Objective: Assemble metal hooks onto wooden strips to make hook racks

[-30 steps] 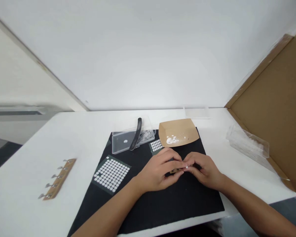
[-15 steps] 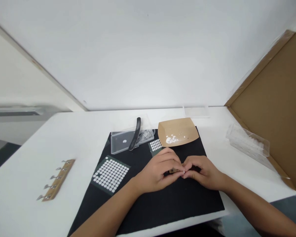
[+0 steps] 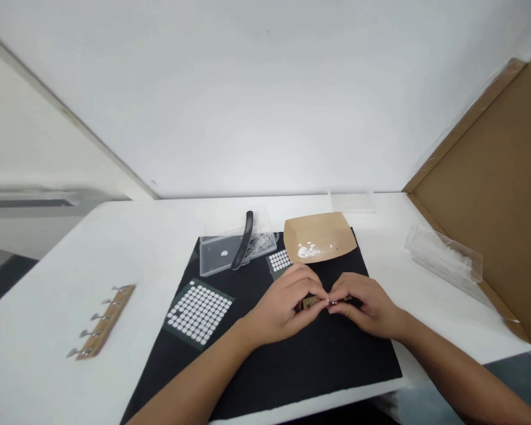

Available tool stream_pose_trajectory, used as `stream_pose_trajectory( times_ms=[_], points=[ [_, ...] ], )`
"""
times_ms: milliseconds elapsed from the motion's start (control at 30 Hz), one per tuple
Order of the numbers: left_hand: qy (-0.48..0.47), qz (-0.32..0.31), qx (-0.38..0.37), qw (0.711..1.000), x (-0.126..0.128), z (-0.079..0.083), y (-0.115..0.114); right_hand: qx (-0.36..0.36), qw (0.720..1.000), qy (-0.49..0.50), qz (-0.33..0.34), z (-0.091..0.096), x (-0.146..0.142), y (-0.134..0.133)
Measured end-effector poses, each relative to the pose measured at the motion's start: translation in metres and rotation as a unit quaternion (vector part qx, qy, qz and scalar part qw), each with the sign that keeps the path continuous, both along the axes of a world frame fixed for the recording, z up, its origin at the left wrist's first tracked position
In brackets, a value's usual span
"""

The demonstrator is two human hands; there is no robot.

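Observation:
My left hand [image 3: 287, 304] is closed in a pinch over the black mat [image 3: 310, 378], with a tiny white bit [image 3: 328, 300] at its fingertips. Facing it, my right hand [image 3: 366, 304] pinches a small shiny metal piece [image 3: 333, 303]. The fingertips of both hands nearly meet. A wooden strip [image 3: 310, 302] shows behind and below the fingers, partly covered by them. Just beyond my hands, a brown paper tray [image 3: 321, 227] holds small white flakes. A sheet of white dots [image 3: 278, 260] is partly hidden behind my left hand.
A larger sheet of white dots [image 3: 200, 313] lies on the mat's left. Behind it, a clear plastic box [image 3: 215, 260] holds clear slivers, with a black curved nail file [image 3: 243, 240] across it. Another wooden strip with metal clips [image 3: 106, 321] is far left; a clear box [image 3: 445, 260] stands right.
Both hands stay close together with small finger shifts. The right fingers have risen slightly, and more of the wooden strip and the shiny metal piece now shows between the hands.

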State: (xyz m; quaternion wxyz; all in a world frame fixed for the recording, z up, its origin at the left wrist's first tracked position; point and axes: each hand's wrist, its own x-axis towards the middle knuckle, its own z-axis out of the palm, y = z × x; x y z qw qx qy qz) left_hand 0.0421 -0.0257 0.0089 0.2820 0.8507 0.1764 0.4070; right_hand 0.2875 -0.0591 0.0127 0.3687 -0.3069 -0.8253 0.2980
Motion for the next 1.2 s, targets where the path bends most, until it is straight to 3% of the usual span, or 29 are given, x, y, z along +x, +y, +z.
stream_pose_trajectory(
  times_ms=[433,733,967,1200],
  points=[
    [-0.023,0.009,0.007,1.000,0.0032,-0.0044,-0.0027,0.063,0.998,-0.012,-0.021,-0.0034,0.0011,-0.0013],
    [0.007,0.003,-0.045,0.999,0.0001,-0.0084,-0.0017,0.066,0.997,-0.023,-0.019,-0.0033,0.0016,-0.0011],
    [-0.023,0.022,0.050,0.998,-0.0012,-0.0010,0.0032,0.085,0.996,-0.027,-0.011,-0.0075,0.0022,-0.0015],
    [-0.030,0.006,0.064,0.997,-0.0008,-0.0016,0.0045,0.101,0.994,-0.036,-0.013,-0.0075,0.0026,-0.0004]
  ],
)
